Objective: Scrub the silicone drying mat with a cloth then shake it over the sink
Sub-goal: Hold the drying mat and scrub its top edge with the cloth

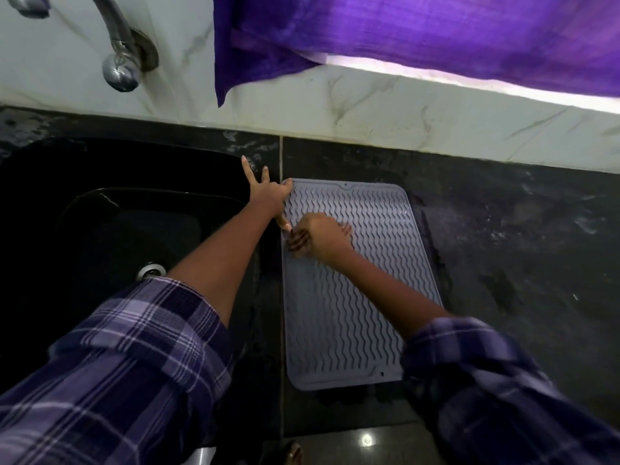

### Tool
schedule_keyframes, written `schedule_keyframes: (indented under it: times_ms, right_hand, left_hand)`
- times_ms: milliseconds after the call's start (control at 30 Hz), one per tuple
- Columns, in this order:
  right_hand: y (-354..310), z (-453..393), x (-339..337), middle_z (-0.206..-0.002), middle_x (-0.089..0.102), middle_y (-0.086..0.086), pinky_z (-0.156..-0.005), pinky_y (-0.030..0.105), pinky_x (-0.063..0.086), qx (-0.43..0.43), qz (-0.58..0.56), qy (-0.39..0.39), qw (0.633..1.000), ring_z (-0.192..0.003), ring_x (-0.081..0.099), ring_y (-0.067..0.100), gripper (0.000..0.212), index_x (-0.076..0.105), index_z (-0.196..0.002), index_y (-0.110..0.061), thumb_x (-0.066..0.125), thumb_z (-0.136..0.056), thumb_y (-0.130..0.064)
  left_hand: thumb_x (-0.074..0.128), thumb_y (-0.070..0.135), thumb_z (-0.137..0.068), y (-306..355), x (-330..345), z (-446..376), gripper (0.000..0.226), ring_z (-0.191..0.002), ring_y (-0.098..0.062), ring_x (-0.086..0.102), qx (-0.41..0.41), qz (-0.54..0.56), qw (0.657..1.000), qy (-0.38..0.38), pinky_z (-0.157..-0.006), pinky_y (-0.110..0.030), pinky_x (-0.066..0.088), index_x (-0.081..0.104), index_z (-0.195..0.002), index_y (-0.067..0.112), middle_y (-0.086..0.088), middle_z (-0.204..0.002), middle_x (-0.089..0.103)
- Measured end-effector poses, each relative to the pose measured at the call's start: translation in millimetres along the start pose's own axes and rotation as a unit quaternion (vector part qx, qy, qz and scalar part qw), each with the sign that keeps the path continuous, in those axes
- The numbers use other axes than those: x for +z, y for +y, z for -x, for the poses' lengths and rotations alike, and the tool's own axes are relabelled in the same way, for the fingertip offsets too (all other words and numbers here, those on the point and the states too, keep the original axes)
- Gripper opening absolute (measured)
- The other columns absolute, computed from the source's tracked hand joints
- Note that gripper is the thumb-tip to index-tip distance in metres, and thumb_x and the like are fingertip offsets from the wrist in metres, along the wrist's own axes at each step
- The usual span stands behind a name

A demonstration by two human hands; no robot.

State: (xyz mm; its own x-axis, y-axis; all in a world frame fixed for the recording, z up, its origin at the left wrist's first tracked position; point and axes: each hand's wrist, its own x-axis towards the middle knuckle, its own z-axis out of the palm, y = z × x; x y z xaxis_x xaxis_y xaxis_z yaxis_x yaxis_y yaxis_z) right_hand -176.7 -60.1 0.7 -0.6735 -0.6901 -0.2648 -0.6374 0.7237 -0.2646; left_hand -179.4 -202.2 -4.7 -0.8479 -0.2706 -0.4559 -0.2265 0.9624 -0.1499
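Nearby, black sink (100, 209) left of mat (352, 297), tap (117, 52), purple curtain (436, 38)

No text, label or number is legible.

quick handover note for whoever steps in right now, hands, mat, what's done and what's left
Left hand: fingers spread, pressing the far left corner of the grey wavy-ribbed silicone drying mat.
Right hand: on the mat near its left edge, blurred; grip and any cloth can't be made out.
Mat: flat on the dark stone counter, just right of the black sink.
Done: scrubbing seems under way.
Left: finish scrubbing, then shake the mat over the sink.
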Motion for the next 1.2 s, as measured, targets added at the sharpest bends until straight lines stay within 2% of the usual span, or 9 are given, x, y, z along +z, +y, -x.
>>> schedule_keyframes:
  times_ms: [133, 300, 433, 500, 633, 800, 933, 1033, 1200]
  right_hand:
    - [2.4, 71.9, 37.5, -0.121, 0.060, 0.014, -0.101, 0.042, 0.041, -0.042, 0.021, -0.039, 0.998, -0.117, 0.051, 0.030, 0.026, 0.067, -0.110, -0.008, 0.056, -0.087, -0.006]
    - [8.8, 81.2, -0.9, -0.106, 0.071, 0.010, -0.096, 0.035, 0.050, -0.073, -0.010, -0.253, 0.965, -0.100, 0.066, 0.021, 0.021, 0.071, -0.102, -0.008, 0.060, -0.085, -0.006]
    - [20.6, 33.2, -20.5, -0.106, 0.071, 0.008, -0.092, 0.034, 0.052, 0.009, -0.022, -0.034, 0.999, -0.097, 0.066, 0.020, 0.022, 0.068, -0.107, -0.010, 0.060, -0.086, -0.009]
    - [17.1, 37.1, -7.2, -0.110, 0.065, 0.006, -0.099, 0.039, 0.047, 0.055, 0.015, 0.006, 0.998, -0.105, 0.060, 0.021, 0.025, 0.064, -0.109, -0.014, 0.064, -0.085, -0.018]
    - [17.2, 108.3, 29.3, -0.116, 0.063, 0.011, -0.098, 0.042, 0.046, 0.004, 0.013, -0.028, 1.000, -0.112, 0.056, 0.028, 0.025, 0.067, -0.109, -0.012, 0.059, -0.085, -0.012]
    - [18.2, 146.5, 15.3, -0.110, 0.068, 0.011, -0.094, 0.040, 0.053, -0.025, 0.005, -0.228, 0.973, -0.103, 0.065, 0.025, 0.021, 0.069, -0.105, -0.009, 0.058, -0.087, -0.007]
    - [3.6, 80.3, -4.9, -0.107, 0.069, 0.011, -0.092, 0.038, 0.054, 0.027, -0.062, -0.067, 0.995, -0.098, 0.066, 0.022, 0.020, 0.066, -0.107, -0.007, 0.057, -0.089, -0.010]
    - [-4.5, 77.3, 20.5, -0.119, 0.063, 0.011, -0.099, 0.037, 0.047, 0.035, 0.091, -0.012, 0.995, -0.109, 0.059, 0.025, 0.027, 0.059, -0.116, -0.007, 0.056, -0.091, -0.018]
    - [-1.8, 193.2, 72.0, -0.126, 0.056, 0.008, -0.101, 0.045, 0.041, -0.022, -0.016, -0.121, 0.992, -0.120, 0.049, 0.027, 0.032, 0.061, -0.117, -0.016, 0.056, -0.085, -0.019]
  left_hand:
    - [0.064, 0.070, -0.069, -2.1, 1.9, -0.7, 0.118, -0.149, -0.036, -0.007, 0.007, -0.017, 1.000, 0.013, -0.101, -0.077, -0.011, -0.001, -0.155, 0.022, -0.009, -0.159, 0.027]
    - [0.063, 0.063, -0.078, 11.9, 6.4, 35.2, 0.093, -0.150, -0.035, 0.000, 0.002, -0.051, 0.997, 0.065, -0.105, -0.077, -0.004, 0.024, -0.152, 0.023, -0.014, -0.154, 0.034]
    - [0.069, 0.059, -0.075, 22.3, 12.1, 60.8, 0.084, -0.150, -0.035, -0.001, -0.005, 0.011, 0.999, 0.038, -0.103, -0.079, -0.008, 0.037, -0.146, 0.029, -0.008, -0.152, 0.040]
    - [0.070, 0.060, -0.072, 26.7, 20.5, 72.6, 0.087, -0.150, -0.036, -0.001, 0.004, -0.001, 1.000, 0.023, -0.103, -0.078, -0.009, 0.037, -0.146, 0.028, -0.008, -0.152, 0.041]
    - [0.069, 0.056, -0.076, 26.8, 34.0, 79.4, 0.090, -0.150, -0.036, 0.001, 0.001, -0.006, 0.999, 0.048, -0.106, -0.075, -0.009, 0.026, -0.151, 0.029, -0.009, -0.147, 0.047]
    - [0.073, 0.056, -0.073, 37.7, 27.8, 90.7, 0.086, -0.150, -0.036, 0.000, -0.017, -0.034, 0.999, 0.036, -0.104, -0.076, -0.010, 0.037, -0.145, 0.025, -0.011, -0.148, 0.046]
    - [0.069, 0.045, -0.081, 56.3, 29.9, 101.8, 0.053, -0.150, -0.034, 0.003, -0.019, 0.013, 0.999, 0.023, -0.101, -0.078, -0.013, 0.056, -0.129, 0.028, -0.009, -0.155, 0.034]
    - [0.068, 0.043, -0.081, 60.4, 43.6, 107.2, 0.054, -0.150, -0.034, 0.004, -0.020, 0.022, 0.999, 0.018, -0.100, -0.078, -0.014, 0.051, -0.132, 0.035, -0.006, -0.152, 0.040]
    - [0.074, 0.054, -0.072, 56.8, 46.8, 106.5, 0.078, -0.150, -0.034, 0.003, -0.017, -0.017, 0.999, 0.027, -0.101, -0.077, -0.013, 0.043, -0.141, 0.033, -0.009, -0.155, 0.036]
